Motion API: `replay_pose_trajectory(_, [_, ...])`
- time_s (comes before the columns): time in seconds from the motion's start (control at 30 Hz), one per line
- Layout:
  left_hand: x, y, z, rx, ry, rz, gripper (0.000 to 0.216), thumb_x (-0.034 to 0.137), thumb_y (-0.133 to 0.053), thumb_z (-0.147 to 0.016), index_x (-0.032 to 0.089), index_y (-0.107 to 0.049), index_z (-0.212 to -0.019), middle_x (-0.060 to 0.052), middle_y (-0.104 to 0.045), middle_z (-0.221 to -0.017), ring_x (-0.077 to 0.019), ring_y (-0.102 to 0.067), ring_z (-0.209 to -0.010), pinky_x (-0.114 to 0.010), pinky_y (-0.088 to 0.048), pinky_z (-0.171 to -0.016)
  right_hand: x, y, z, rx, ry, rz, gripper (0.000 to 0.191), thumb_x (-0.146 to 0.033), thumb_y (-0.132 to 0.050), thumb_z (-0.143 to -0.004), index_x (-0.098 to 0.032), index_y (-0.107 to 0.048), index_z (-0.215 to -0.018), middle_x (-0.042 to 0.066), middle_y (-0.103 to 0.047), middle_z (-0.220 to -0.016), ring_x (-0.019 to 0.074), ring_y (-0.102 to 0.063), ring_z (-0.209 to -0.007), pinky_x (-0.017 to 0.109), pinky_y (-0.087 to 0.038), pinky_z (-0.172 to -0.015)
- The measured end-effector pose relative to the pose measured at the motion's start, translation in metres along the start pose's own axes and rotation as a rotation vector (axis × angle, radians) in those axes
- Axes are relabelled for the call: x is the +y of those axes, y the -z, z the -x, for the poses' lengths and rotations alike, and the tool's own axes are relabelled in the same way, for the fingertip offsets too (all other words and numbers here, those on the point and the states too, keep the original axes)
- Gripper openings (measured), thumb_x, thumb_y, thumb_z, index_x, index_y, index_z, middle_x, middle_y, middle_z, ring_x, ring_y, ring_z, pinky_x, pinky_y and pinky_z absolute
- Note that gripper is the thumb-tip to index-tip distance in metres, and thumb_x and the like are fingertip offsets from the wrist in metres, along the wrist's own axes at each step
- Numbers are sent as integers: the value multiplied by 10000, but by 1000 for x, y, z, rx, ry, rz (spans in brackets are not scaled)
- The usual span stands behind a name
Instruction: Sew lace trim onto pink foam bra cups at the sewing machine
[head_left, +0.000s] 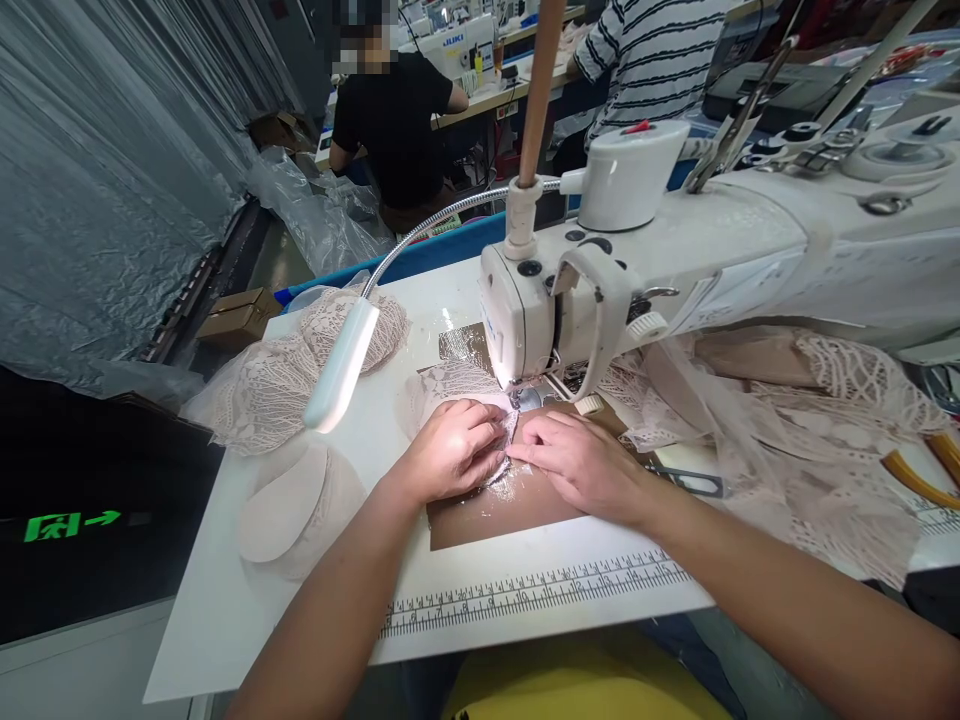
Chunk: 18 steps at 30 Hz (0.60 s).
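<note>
A white sewing machine [517, 310] stands over the table, its needle area just beyond my fingertips. Under the needle lies a pale pink lace piece [454, 385], shaped like a bra cup. My left hand [459, 447] is closed on its near edge, fingers curled over the fabric. My right hand [574, 460] lies to the right of the seam, index finger stretched out to touch the lace edge; its other fingers are partly folded. Both hands rest over a brown plate [480, 525] around the needle. The fabric under my left fingers is hidden.
Lace cups [262, 390] and smooth beige cup pieces [285, 505] lie at left, below a lamp [343, 365]. Loose lace [810, 450], a small metal tool [694, 482] and orange-handled scissors [919, 480] lie at right. A printed ruler [525, 592] runs along the front. Two people sit beyond.
</note>
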<state>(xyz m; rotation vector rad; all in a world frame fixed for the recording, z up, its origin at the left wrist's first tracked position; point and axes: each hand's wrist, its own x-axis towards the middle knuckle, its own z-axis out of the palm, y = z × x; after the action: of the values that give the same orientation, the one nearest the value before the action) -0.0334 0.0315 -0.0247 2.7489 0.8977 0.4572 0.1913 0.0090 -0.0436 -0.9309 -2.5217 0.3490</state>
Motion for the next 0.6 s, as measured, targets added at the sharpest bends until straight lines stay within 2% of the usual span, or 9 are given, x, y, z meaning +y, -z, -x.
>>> replay_pose_trajectory(0.07, [0, 0, 0, 13, -2, 6, 222, 294, -489, -897, 180, -607, -1046, -104, -616, -1156, -229, -560, -1018, -396, -443, -884, -1, 0, -1, -4, 5, 3, 365, -58, -462, -834, -226, -669, -1082, 43, -587, -855, 166, -482, -806, 274, -369, -684])
replay_pose_trajectory(0.23, [-1, -2, 1, 33, -16, 14, 248, 186, -489, -854, 174, -588, -1082, -99, -617, -1147, -231, -560, -1024, -397, -445, -889, -2, -2, -3, 36, -135, 78, 351, -74, -438, -855, -199, -656, -1100, 54, -603, -862, 171, -510, -795, 271, -373, -666])
replay_pose_trajectory(0.4, [-4, -3, 1, 56, -23, 20, 302, 106, -485, -786, 163, -585, -1065, -97, -624, -1112, -225, -563, -998, -389, -454, -875, -1, 0, -5, -37, 14, 13, 369, -41, -451, -801, -209, -660, -1054, 53, -595, -895, 178, -510, -846, 284, -383, -723])
replay_pose_trajectory(0.6, [-5, -4, 1, 82, -36, 18, 319, 88, -468, -772, 167, -589, -1057, -101, -626, -1100, -229, -565, -1000, -386, -464, -860, -2, 1, -9, 11, -147, 41, 295, -84, -436, -842, -193, -677, -972, 53, -609, -882, 165, -518, -798, 267, -373, -661])
